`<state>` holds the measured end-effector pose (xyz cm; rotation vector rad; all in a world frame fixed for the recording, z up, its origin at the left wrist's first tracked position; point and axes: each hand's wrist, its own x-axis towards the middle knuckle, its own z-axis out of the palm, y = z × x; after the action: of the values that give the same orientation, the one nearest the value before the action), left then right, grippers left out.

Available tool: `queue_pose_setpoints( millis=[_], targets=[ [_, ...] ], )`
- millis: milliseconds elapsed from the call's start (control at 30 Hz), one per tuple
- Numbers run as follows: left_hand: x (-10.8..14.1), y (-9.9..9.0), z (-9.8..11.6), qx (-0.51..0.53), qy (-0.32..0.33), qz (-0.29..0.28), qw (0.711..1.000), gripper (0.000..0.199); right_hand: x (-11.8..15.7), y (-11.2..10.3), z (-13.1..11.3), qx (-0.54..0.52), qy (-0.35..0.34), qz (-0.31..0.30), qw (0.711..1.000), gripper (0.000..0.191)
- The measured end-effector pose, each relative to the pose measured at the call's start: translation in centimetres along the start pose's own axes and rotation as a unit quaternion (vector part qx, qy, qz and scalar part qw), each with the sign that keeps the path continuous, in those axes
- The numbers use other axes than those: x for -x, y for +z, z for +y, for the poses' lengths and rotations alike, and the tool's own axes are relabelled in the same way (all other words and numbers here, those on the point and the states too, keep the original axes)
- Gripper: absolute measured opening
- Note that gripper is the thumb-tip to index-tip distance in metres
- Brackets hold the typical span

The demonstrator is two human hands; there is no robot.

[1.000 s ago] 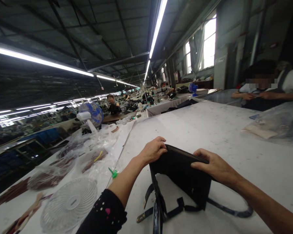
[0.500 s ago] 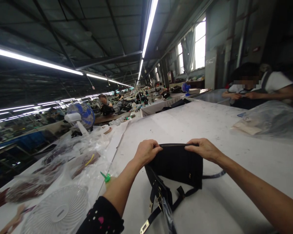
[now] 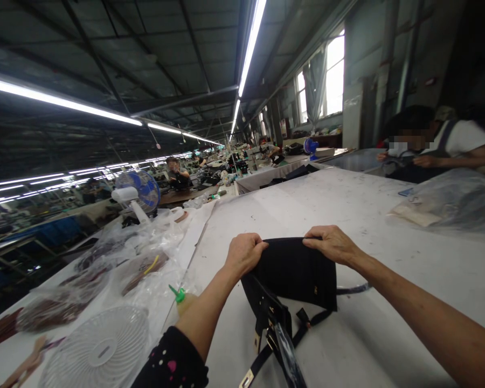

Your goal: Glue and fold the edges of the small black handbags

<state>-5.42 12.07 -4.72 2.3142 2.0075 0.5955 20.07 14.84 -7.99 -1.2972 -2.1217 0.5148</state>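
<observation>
A black handbag (image 3: pixel 295 272) with straps and gold-coloured metal fittings rests on the white table (image 3: pixel 262 210) in front of me. My left hand (image 3: pixel 246 252) pinches the left end of its upper edge between thumb and fingers. Further right along the same edge, my right hand (image 3: pixel 332 245) grips with the thumb on the near side. Between them the edge is held nearly straight. A strap with a metal plate (image 3: pixel 246 379) hangs toward me, beside a handle wrapped in clear plastic (image 3: pixel 286 353).
Left of my arm stand a green-capped bottle (image 3: pixel 181 299) and a white fan (image 3: pixel 103 347). Clear plastic bags (image 3: pixel 141 258) lie beyond them, near a blue fan (image 3: pixel 143 188). At the right, a person (image 3: pixel 440 145) works behind another plastic bag (image 3: pixel 452 202).
My right hand has shifted slightly left along the bag's edge. The view has moved a little, and the person at the right has raised a hand closer to the head.
</observation>
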Motion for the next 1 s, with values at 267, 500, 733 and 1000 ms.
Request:
queue_pose_setpoints(
  millis=[267,500,733,1000],
  targets=[
    [-0.1,0.3,1.1,-0.050,-0.003,0.011,0.999,0.024,-0.7,0.9,-4.4,0.152,-0.044,-0.003,0.987,0.021],
    [-0.2,0.5,1.1,-0.044,0.015,0.017,0.999,0.023,-2.4,1.6,-3.9,0.161,-0.068,-0.029,0.984,0.030],
    [0.1,-0.1,0.1,0.022,0.050,0.002,0.999,0.017,-2.5,2.1,-4.8,0.131,-0.114,-0.039,0.984,0.028],
    [1.1,-0.4,-2.3,0.156,0.134,0.010,0.978,0.014,-3.8,3.0,-4.7,0.118,-0.110,-0.046,0.986,0.025]
  ],
)
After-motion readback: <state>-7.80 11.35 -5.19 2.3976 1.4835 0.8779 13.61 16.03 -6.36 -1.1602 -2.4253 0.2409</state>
